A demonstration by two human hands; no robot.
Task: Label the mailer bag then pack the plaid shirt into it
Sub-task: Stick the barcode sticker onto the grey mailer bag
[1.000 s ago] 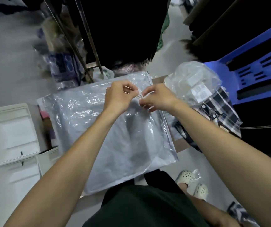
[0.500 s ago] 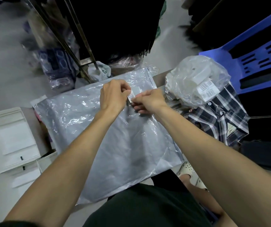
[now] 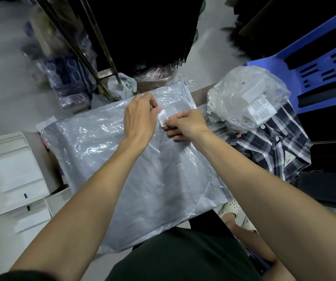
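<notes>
Floor (image 3: 7,63): grey, smooth. A blue plastic chair (image 3: 313,63) with a slotted back stands at upper right. White drawer units (image 3: 11,171) stand at lower left. A slanted metal rack frame (image 3: 94,49) rises at upper centre, with dark hanging garments (image 3: 149,29) behind it.

Bare forearms, dark green top (image 3: 183,258), perforated cream clog (image 3: 231,207)

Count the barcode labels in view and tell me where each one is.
2. One small barcode label is pinched between the left hand and right hand above the mailer bag. One sits on the clear bag atop the plaid shirt. Others may be hidden.
</notes>
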